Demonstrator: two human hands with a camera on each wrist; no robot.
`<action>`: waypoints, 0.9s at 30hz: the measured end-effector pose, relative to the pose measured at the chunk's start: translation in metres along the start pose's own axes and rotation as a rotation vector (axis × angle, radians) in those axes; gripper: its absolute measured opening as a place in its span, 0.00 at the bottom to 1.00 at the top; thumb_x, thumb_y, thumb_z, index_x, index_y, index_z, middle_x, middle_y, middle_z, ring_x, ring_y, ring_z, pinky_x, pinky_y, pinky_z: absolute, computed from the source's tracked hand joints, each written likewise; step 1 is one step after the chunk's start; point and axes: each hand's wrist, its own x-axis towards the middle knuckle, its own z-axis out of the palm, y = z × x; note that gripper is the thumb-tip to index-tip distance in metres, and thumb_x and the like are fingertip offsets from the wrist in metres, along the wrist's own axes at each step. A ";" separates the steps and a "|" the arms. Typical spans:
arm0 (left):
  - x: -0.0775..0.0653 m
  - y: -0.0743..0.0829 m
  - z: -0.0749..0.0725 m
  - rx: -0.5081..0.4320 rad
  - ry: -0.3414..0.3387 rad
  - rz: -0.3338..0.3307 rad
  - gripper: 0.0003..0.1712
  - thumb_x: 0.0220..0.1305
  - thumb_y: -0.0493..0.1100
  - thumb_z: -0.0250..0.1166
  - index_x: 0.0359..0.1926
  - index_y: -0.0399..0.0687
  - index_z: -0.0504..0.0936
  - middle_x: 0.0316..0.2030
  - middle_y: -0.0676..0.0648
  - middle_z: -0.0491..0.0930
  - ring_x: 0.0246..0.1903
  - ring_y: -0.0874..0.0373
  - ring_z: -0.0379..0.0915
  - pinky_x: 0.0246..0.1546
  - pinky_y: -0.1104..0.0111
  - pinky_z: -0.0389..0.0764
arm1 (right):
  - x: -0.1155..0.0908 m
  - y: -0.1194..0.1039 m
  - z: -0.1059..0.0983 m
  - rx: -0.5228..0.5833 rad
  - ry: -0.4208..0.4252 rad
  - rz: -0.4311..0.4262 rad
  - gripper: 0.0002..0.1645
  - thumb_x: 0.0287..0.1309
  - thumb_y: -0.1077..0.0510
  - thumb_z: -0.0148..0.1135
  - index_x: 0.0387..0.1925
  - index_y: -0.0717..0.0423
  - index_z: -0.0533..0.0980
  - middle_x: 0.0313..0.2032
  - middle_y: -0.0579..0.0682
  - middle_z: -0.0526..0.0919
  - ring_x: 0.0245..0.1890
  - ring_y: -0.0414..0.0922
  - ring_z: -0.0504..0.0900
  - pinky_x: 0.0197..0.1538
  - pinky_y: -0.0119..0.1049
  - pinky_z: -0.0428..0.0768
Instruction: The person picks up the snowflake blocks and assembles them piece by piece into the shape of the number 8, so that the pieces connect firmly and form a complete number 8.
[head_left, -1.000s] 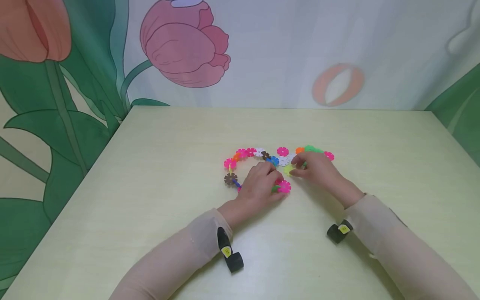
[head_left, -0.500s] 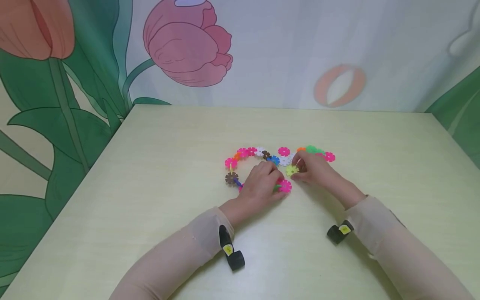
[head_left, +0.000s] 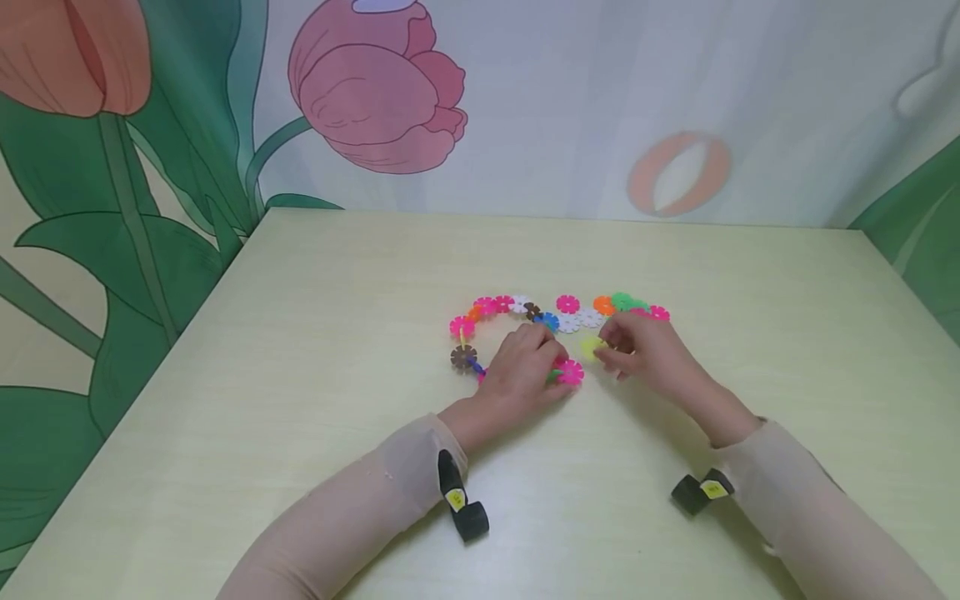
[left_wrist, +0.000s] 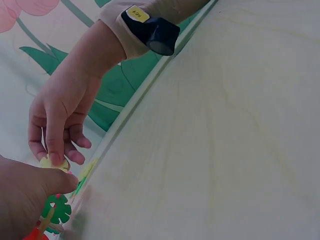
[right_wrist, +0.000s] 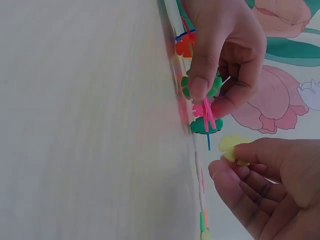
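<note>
A chain of flower-shaped interlocking discs (head_left: 462,358) curves round in an open loop on the table. My left hand (head_left: 519,367) grips the chain's near side; in the right wrist view its thumb lies on a green disc (right_wrist: 215,85). A pink disc (head_left: 572,372) forms the chain's end beside that hand. My right hand (head_left: 647,350) pinches a yellow disc (head_left: 592,347) between thumb and finger, apart from the chain's pink end. In the right wrist view this yellow disc (right_wrist: 232,147) is raised near the chain. Part of the chain is hidden under my left hand.
Loose discs lie behind my right hand: pink (head_left: 567,304), white (head_left: 591,317), orange (head_left: 604,305) and green (head_left: 622,301), with more pink at the right. The pale table (head_left: 337,333) meets a flower-painted wall at the back.
My right hand has picked up the yellow disc from beside the white discs and drawn it slightly right and nearer. My left hand stays in place on the chain.
</note>
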 end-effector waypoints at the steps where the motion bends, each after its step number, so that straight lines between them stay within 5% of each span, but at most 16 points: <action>1: 0.000 0.000 0.000 0.004 0.001 -0.002 0.18 0.57 0.54 0.69 0.42 0.48 0.81 0.39 0.52 0.71 0.42 0.58 0.66 0.48 0.69 0.69 | -0.003 0.000 0.000 0.006 0.002 -0.002 0.10 0.57 0.65 0.64 0.39 0.65 0.74 0.31 0.57 0.82 0.26 0.43 0.81 0.28 0.29 0.81; 8: 0.000 0.000 0.000 0.002 0.005 -0.010 0.19 0.57 0.55 0.69 0.43 0.47 0.81 0.40 0.52 0.71 0.43 0.58 0.65 0.48 0.69 0.69 | -0.020 -0.004 0.002 -0.097 0.018 0.005 0.10 0.57 0.60 0.65 0.38 0.58 0.74 0.29 0.50 0.83 0.26 0.41 0.78 0.29 0.27 0.77; 19: -0.001 0.001 -0.002 -0.013 0.004 -0.032 0.19 0.57 0.54 0.69 0.43 0.47 0.82 0.40 0.52 0.72 0.43 0.58 0.66 0.47 0.69 0.69 | -0.027 -0.006 0.011 -0.215 0.068 -0.124 0.07 0.55 0.61 0.67 0.35 0.56 0.77 0.27 0.46 0.84 0.28 0.39 0.78 0.33 0.29 0.76; 27: 0.000 0.001 -0.002 -0.008 0.013 -0.034 0.20 0.57 0.54 0.70 0.44 0.47 0.82 0.41 0.51 0.72 0.43 0.58 0.67 0.48 0.69 0.70 | -0.030 -0.007 0.015 -0.212 0.067 -0.131 0.06 0.54 0.63 0.67 0.34 0.57 0.78 0.27 0.46 0.83 0.28 0.38 0.78 0.34 0.29 0.78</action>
